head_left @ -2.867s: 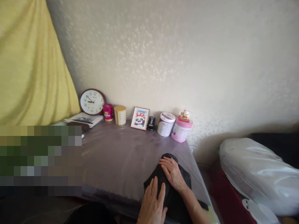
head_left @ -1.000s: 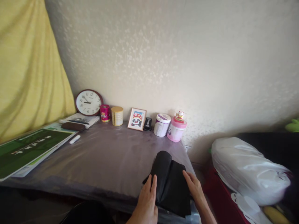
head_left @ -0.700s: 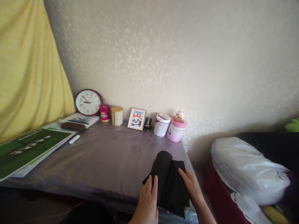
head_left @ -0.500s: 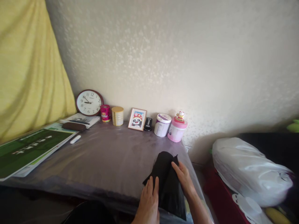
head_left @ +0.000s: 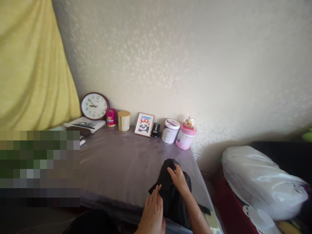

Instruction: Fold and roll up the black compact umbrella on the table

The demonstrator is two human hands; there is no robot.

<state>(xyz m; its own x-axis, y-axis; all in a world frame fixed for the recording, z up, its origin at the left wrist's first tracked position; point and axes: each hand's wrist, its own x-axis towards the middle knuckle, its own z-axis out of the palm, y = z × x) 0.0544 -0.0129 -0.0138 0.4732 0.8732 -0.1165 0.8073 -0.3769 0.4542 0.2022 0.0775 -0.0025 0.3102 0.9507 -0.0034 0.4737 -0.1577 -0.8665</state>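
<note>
A soft black cloth (head_left: 168, 188) lies bunched at the table's near right corner, part of it draping over the front edge. Whether it is a flat piece or a bag, I cannot tell. My right hand (head_left: 179, 178) pinches its upper part between thumb and fingers. My left hand (head_left: 153, 204) rests on the cloth's lower left side, fingers stretched out and close together. Part of the cloth is hidden behind my right forearm.
Along the wall stand a clock (head_left: 95, 106), a pink tin (head_left: 111, 117), a yellow-lidded can (head_left: 124, 121), a panda picture frame (head_left: 144, 124), a black stapler-like object (head_left: 155, 130), a white tub (head_left: 170, 131) and a pink tub (head_left: 186, 136). A white plastic bag (head_left: 260, 178) sits right of the table.
My right hand has moved left and slightly up across the black cloth, and the cloth's right side has folded over. My left hand stays almost in place. Pixelation now covers the lower left.
</note>
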